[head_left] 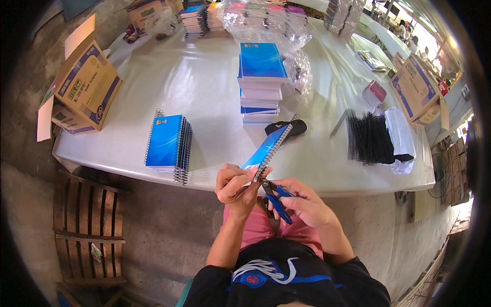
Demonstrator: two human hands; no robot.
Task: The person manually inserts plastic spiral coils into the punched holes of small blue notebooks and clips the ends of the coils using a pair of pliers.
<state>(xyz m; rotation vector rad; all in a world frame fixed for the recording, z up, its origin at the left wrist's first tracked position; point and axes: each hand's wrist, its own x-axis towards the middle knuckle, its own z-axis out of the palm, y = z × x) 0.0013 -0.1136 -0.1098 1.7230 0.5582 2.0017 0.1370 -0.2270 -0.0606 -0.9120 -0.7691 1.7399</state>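
Here the left hand (234, 185) pinches the near end of a blue spiral notebook (267, 147), fingers curled around its lower corner. The notebook is held in the air above the near edge of the white table (204, 87), seen almost edge-on. Its long axis runs from the hands up and away to the right, with the wire spiral along its right side and the far end pointing toward the middle of the table.

The right hand (303, 203) is closed around one pair of blue-handled pliers (275, 197). Their tip points up and left and meets the bottom of the spiral just beside the left thumb; the handles trail down to the right.

Left of the hands, near the table's edge, lies one short stack of blue notebooks (168, 146) with spirals. Straight beyond the hands stands one taller stack of blue books (261, 84), and a small black object (287, 127) lies between that stack and the held notebook. To the right of the hands sits one bundle of black wire coils (371, 137) on a white cloth. Two open cardboard boxes are in view: one far left (84, 89) and one far right (417, 89).
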